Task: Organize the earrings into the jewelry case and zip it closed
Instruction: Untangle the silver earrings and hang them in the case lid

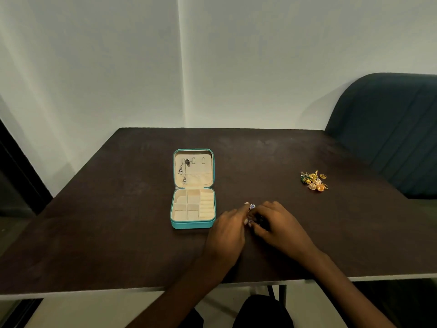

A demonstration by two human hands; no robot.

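Observation:
A teal jewelry case [193, 224] lies open on the dark table, its cream compartments bare. Silver dangling earrings [184, 170] hang from the hooks inside its raised lid. A pile of gold and green earrings [314, 180] lies far to the right. My left hand [228, 229] and my right hand [277, 223] meet just right of the case, fingers curled together around a small blue-stoned earring [252, 206] that shows above the fingertips. A second small dark piece between the fingers is mostly hidden.
The dark table [118, 221] has its front edge close to me. A dark blue upholstered chair [390, 129] stands at the back right corner. A pale wall rises behind the table.

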